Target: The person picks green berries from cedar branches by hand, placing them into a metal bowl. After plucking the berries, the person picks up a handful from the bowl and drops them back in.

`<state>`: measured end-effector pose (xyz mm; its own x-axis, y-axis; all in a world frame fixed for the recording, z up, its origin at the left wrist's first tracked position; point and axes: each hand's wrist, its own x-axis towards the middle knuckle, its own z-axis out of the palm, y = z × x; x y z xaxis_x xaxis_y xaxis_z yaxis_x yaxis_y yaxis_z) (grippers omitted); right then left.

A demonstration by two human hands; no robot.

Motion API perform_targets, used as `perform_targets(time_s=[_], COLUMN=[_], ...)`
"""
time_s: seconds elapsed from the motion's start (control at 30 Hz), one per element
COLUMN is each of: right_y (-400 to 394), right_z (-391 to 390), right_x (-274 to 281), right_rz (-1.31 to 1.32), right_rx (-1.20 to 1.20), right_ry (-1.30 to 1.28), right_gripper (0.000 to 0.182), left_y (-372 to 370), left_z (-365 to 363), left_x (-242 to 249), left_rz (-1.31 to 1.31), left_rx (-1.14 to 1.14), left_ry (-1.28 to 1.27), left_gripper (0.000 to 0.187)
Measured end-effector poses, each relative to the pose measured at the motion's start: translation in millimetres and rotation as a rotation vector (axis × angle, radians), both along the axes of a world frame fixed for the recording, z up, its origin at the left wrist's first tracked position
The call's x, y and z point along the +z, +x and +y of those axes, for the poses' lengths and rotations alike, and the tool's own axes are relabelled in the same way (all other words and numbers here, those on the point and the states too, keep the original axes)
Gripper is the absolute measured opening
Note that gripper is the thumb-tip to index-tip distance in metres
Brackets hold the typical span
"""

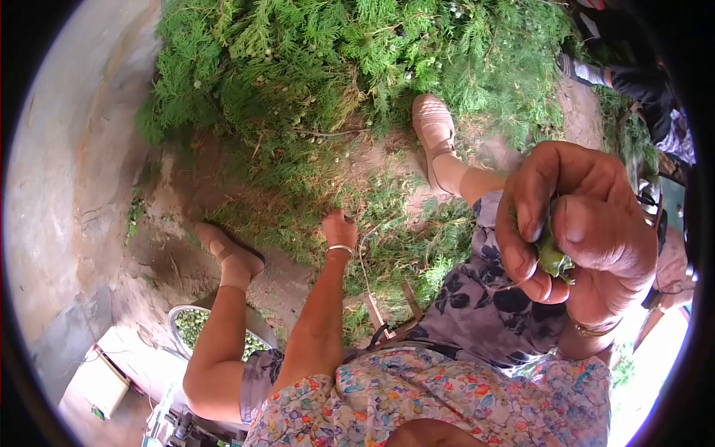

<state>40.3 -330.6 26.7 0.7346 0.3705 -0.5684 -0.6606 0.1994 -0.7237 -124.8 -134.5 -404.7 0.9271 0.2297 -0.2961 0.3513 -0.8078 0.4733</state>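
My right hand (581,231) is raised close to the camera, its thumb and fingers closed around green conifer cones (553,259). Only part of the green shows between the fingers, so how many are inside is hidden. Lower down, my left hand (339,229), with a pale bangle at the wrist, is curled shut just above cut greenery on the ground. Whatever its fingers may hold is too small to make out. A large heap of leafy conifer branches (298,67) lies in front of my feet, with small pale round cones among the leaves.
A bucket (179,322) with small green pieces inside stands beside my left leg. The pale wall (74,149) rises at the left. Loose sprigs (439,257) lie between my legs. At the upper right, another person's foot (585,71) is beside the heap.
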Motion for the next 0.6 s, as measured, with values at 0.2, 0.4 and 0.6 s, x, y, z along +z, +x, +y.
perform_targets(time_s=[0.2,0.4,0.6], right_y=[-1.9,-3.8,-4.3], right_z=[-14.2,-22.6,-23.0], right_x=[0.5,-0.7,-3.0], right_rz=[0.055,0.056,0.037], right_rx=[-0.019,-0.031,-0.071], right_ry=[0.061,0.111,0.095], right_gripper=[0.034,0.035,0.035], left_y=[19.5,74.1,127.7], left_z=[30.2,30.4,12.0], left_x=[48.2,50.6,22.4], left_rz=[0.251,0.104,-0.112], left_rx=[0.85,0.598,0.032], left_ry=[-1.299,-0.919,-0.136], left_gripper=[0.008,0.004,0.009])
